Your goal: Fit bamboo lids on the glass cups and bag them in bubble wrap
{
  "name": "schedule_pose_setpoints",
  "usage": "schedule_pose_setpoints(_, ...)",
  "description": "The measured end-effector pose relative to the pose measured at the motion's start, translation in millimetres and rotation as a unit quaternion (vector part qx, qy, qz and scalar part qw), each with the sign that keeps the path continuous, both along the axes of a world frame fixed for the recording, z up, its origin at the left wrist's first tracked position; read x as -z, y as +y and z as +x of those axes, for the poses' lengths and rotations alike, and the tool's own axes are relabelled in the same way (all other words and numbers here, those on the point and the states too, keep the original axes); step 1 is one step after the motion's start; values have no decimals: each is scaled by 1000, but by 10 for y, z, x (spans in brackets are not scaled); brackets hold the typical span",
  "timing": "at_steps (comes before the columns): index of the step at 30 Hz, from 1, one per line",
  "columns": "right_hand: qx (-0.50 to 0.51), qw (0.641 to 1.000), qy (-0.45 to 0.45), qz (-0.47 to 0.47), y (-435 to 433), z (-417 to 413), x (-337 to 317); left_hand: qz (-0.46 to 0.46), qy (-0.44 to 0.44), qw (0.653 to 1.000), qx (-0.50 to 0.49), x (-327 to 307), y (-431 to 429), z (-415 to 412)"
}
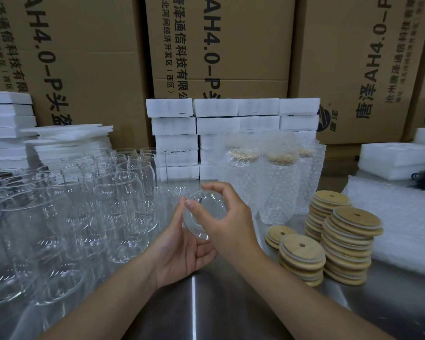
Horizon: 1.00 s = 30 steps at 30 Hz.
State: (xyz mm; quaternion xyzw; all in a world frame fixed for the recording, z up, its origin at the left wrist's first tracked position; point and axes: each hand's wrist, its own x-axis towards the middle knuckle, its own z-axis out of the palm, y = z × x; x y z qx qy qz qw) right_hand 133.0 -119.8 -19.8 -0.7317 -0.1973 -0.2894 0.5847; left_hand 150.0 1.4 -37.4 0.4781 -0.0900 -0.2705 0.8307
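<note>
Both hands hold one glass cup [201, 214] above the shiny surface [231, 310]. The left hand [182, 251] cups it from below; the right hand [227, 217] has its fingers [190, 204] wrapped over it. Four stacks of bamboo lids [346, 244] stand on the right. Many empty cups [123, 200] stand on the left.

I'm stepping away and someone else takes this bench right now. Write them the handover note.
Left hand: cradles a bare glass cup from below, no lid on it.
Right hand: grip on the same cup from above and the right.
Bare cups: crowded on the left of the steel table.
Bamboo lids: four stacks on the right, each lid with a hole.
Bubble wrap: pile at far right.
Done: a few lidded cups already bagged, standing behind the hands.
Left: lid the held cup, bag it, then work through the many bare cups.
</note>
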Motion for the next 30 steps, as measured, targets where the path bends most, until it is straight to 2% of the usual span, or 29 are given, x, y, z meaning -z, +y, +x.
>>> schedule_pose_setpoints(24, -15, 998, -48, 36, 5, 32, 12, 25, -21, 999, -8, 9, 5, 14)
schedule_pose_setpoints(27, -9, 998, -15, 56, -9, 63, -1, 24, -24, 999, -5, 36, -6, 26)
schedule_pose_setpoints(30, -7, 992, 62, 112, -55, 119, -40, 24, -23, 999, -15, 61, -21, 33)
